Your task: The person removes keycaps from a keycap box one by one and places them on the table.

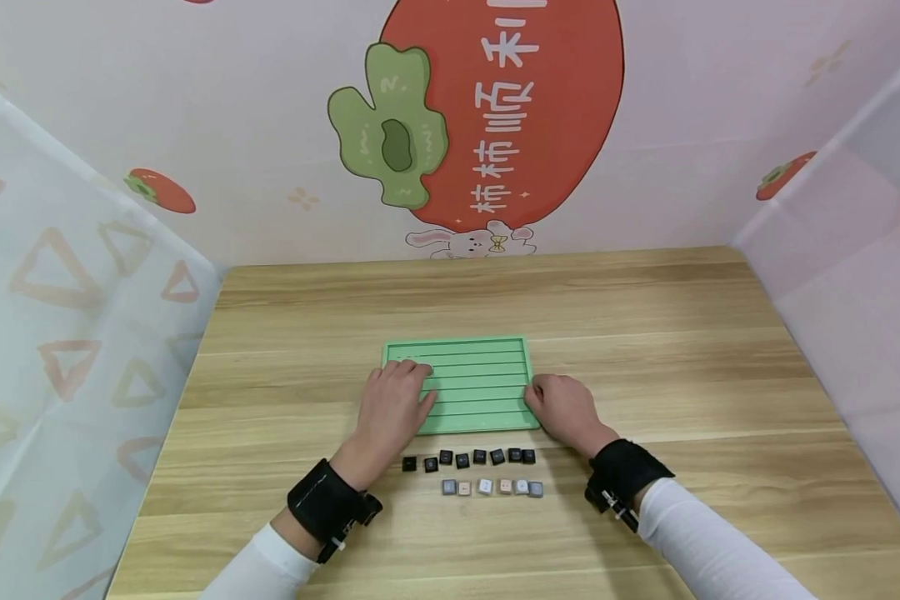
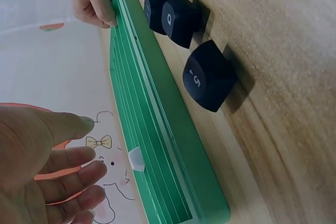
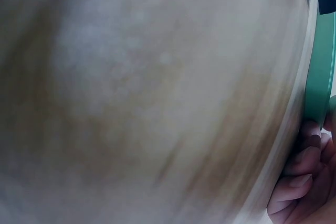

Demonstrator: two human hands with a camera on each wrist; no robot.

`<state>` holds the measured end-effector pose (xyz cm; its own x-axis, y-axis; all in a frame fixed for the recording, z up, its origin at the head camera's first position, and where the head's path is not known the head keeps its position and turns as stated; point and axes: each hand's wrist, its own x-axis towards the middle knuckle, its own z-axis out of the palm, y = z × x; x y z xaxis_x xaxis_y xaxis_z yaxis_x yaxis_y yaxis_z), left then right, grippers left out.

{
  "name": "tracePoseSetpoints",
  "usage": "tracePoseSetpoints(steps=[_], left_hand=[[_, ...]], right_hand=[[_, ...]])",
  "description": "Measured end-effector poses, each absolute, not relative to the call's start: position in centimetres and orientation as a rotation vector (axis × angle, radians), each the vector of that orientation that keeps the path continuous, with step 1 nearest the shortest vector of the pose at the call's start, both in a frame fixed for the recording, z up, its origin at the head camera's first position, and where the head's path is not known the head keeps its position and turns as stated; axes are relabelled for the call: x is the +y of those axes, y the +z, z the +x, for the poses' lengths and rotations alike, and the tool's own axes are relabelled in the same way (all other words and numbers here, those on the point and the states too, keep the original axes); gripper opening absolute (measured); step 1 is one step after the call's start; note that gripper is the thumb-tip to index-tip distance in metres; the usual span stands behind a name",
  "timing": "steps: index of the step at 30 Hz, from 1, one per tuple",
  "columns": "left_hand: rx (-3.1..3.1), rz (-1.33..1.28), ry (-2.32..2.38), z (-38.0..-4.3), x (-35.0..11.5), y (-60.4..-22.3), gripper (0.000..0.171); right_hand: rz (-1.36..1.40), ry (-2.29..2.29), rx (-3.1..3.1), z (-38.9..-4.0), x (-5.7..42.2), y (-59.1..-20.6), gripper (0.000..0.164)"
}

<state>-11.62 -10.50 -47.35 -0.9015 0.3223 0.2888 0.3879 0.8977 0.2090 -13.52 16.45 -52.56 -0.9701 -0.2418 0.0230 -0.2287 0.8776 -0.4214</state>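
Observation:
A green tray (image 1: 480,382) with ridged rows lies in the middle of the table. My left hand (image 1: 396,400) hovers over its left side, fingers spread and loosely bent, holding nothing. In the left wrist view, a small white keycap (image 2: 136,159) sits on the ridges. At the tray's right edge, my right hand (image 1: 564,408) pinches the rim between thumb and curled fingers (image 3: 302,163). Several black keycaps (image 1: 462,460) form a row in front of the tray; one (image 2: 209,76) reads 5. Nearer to me is a row of grey, beige and white keycaps (image 1: 485,487).
The wooden table (image 1: 645,333) has wall sheets behind it and at both sides. Each wrist wears a black strap, the left strap (image 1: 328,507) being close to the table's front. The black keycap row stands between my two forearms.

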Motion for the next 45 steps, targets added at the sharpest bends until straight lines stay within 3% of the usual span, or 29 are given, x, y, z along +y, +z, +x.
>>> tracePoseSetpoints(steps=[45], left_hand=[[-3.045,-0.456,-0.283,-13.9,-9.8,-48.6,0.043]], right_hand=[[-0.389,-0.677,3.015,-13.5,16.4,-52.4,0.039]])
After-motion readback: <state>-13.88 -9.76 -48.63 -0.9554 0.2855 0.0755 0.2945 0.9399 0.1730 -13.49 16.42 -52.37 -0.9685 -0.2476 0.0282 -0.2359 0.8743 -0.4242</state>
